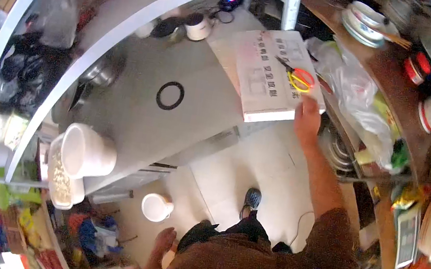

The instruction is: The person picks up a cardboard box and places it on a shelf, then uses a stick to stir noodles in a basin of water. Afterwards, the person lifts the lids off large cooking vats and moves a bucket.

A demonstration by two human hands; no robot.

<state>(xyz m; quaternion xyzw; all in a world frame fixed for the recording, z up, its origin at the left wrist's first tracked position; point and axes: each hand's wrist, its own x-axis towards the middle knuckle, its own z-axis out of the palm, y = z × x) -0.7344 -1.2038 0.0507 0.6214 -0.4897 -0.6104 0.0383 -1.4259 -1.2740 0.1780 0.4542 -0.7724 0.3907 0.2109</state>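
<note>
My right hand [308, 116] reaches out over a white cardboard box [253, 78] with printed characters. Its fingers are closed at the handles of a pair of scissors [300, 79], red and yellow, whose dark blades point away to the upper left over the box top. My left hand [163, 240] hangs low beside my body, apart from the counter. Its fingers look loosely apart and I see nothing in them, though the view there is soft. A black ring [170, 95] lies flat on the grey counter [141, 65], left of the box.
A white bucket [88, 153] and a tub of pale pieces [61, 180] stand at the counter's near-left end. Another white bucket [156, 207] is on the floor. Shelves on the right hold bowls [365, 23], plastic bags [355, 81] and jars [417, 68]. A metal shelf frame [113, 32] arches over the counter.
</note>
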